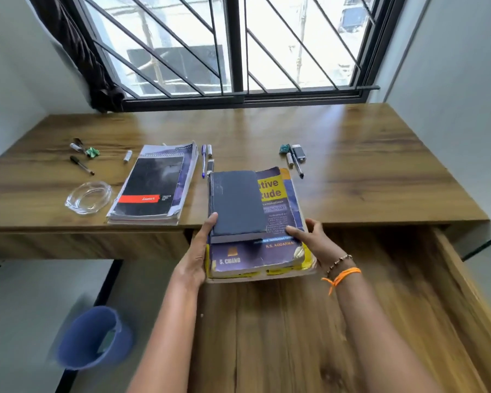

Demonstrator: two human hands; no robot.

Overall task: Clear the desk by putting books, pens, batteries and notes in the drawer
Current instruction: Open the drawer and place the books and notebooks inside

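From the head camera, a stack of books (255,222) sits half on the near edge of the desk (352,165) and half out over the open drawer (295,321) below. The left hand (197,251) lies flat along the stack's left side, thumb on the small dark book (236,204) on top. The right hand (313,241) grips the right near corner, thumb on the cover of the purple and yellow textbook (278,222) and fingers hidden beneath.

The stack looks heavy and stiff as a block, but the textbook is thick and worn, its corners curled and its covers soft. The small dark book lies loose on top and seems likely to slide if the stack tips toward the near side. The surest hold is probably a hand under each side with both thumbs pressing down from above, keeping the whole pile level.

To the left on the desk lies a second pile topped by a black spiral pad (150,185); its wire binding and floppy pages call for support from underneath. A blue pen (203,161) lies between the two piles, with more pens and batteries (294,157) far right and others (81,154) far left: light, round, apt to roll, best gathered in a fist. A glass dish (88,197) stands near left, fragile. A blue bin (94,336) is on the floor.
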